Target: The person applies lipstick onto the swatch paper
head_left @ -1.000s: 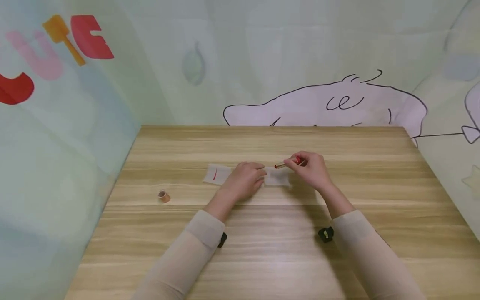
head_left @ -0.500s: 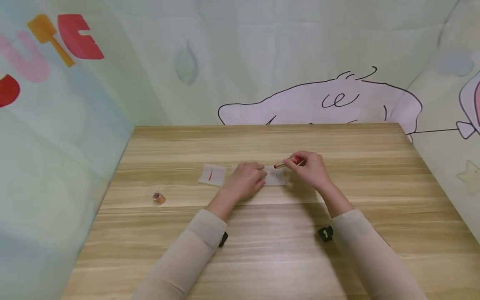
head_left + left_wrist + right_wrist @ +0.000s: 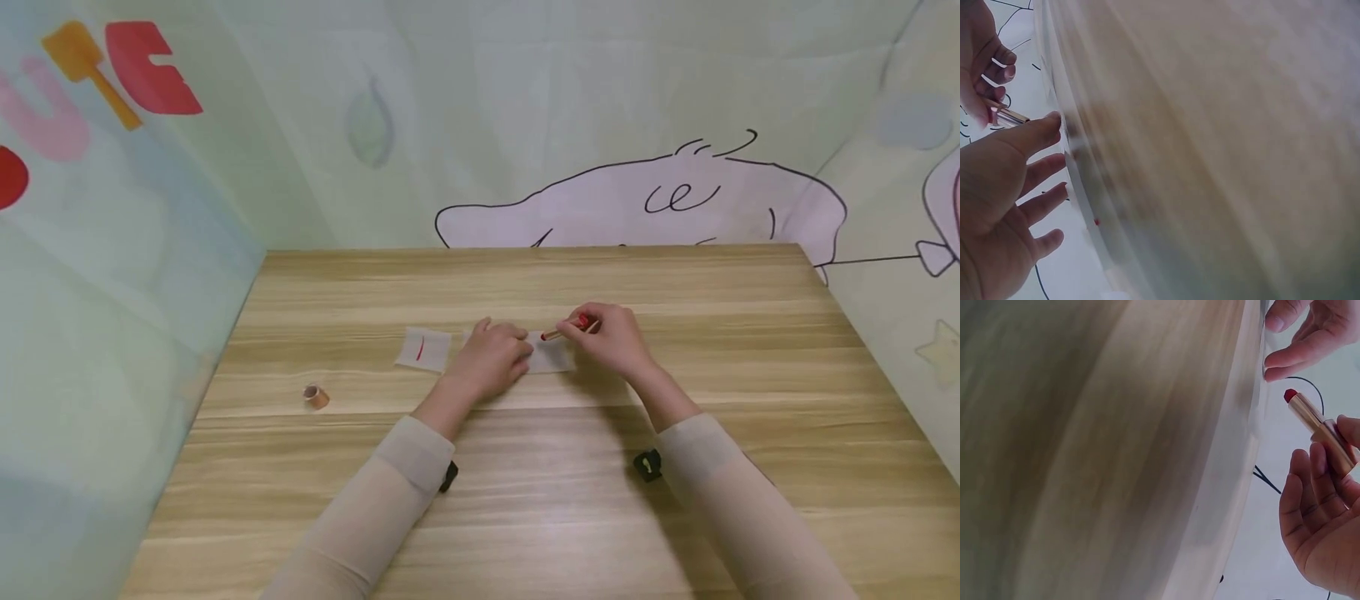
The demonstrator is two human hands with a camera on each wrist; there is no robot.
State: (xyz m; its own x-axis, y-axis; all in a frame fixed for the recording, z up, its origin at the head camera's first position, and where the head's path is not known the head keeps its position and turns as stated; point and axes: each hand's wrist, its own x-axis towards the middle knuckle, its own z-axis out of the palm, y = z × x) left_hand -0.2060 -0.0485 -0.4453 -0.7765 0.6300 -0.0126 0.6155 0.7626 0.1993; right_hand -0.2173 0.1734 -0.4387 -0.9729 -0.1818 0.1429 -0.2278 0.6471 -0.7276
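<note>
In the head view my right hand point(image 3: 609, 337) pinches a lipstick point(image 3: 558, 332), its red tip pointing left and down over a piece of white paper point(image 3: 551, 357). The right wrist view shows the lipstick's gold tube point(image 3: 1329, 440) between thumb and fingers, with the red tip apart from the table. My left hand point(image 3: 491, 358) rests on the paper's left part, fingers extended, hiding some of it. Left of that hand lies another white paper point(image 3: 431, 350) bearing one short red stroke. Whether the drawn-on paper touches the covered one cannot be told.
A small copper-coloured cap point(image 3: 316, 396) stands on the wooden table point(image 3: 360, 467) at the left. Behind and beside the table hang cloth walls point(image 3: 300, 125) printed with cartoons. A dark wrist camera point(image 3: 648, 465) is by the right sleeve.
My right hand has brought the lipstick slightly left and down, closer to the paper. The left hand stays on the paper, its thumb side slightly shifted. The head view has turned a little.
</note>
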